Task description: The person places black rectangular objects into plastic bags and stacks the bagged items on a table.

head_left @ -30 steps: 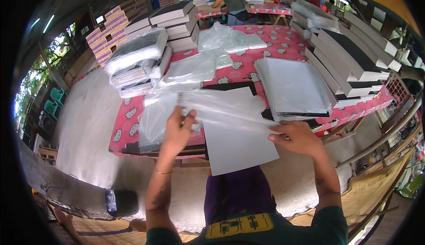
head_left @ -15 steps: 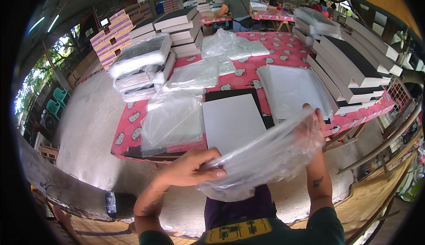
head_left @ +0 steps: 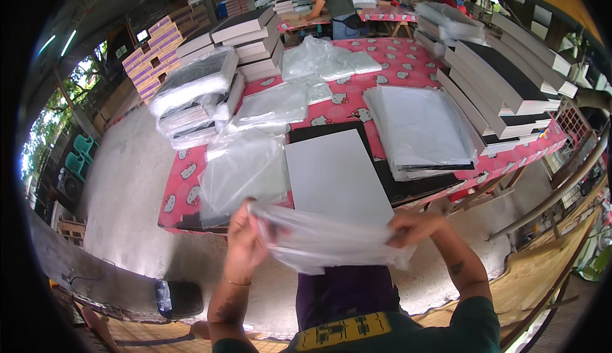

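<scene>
A clear plastic bag (head_left: 328,241), blurred by motion, is stretched between my hands just off the near table edge. My left hand (head_left: 247,235) grips its left end, and some fingers show through the film. The bag's right end is pinched in my right hand (head_left: 417,227), fingers curled over it. Beyond the bag lies a white sheet or board (head_left: 338,168) on a black sheet (head_left: 366,152); the bag covers its near edge. To the right is a stack of white sheets in clear plastic (head_left: 424,126). Flat clear bags (head_left: 245,171) lie to the left.
The table has a pink patterned cloth (head_left: 182,190). Thick black-topped stacks (head_left: 500,82) stand along its right side, with plastic-wrapped stacks (head_left: 197,85) at left. More loose plastic bags (head_left: 322,59) lie farther back. Another person (head_left: 338,5) works at a far table.
Both hands have shifted left with the bag. My left hand has risen and my right has come down, so the bag's slant has reversed. The wrapped white stack is now uncovered to view.
</scene>
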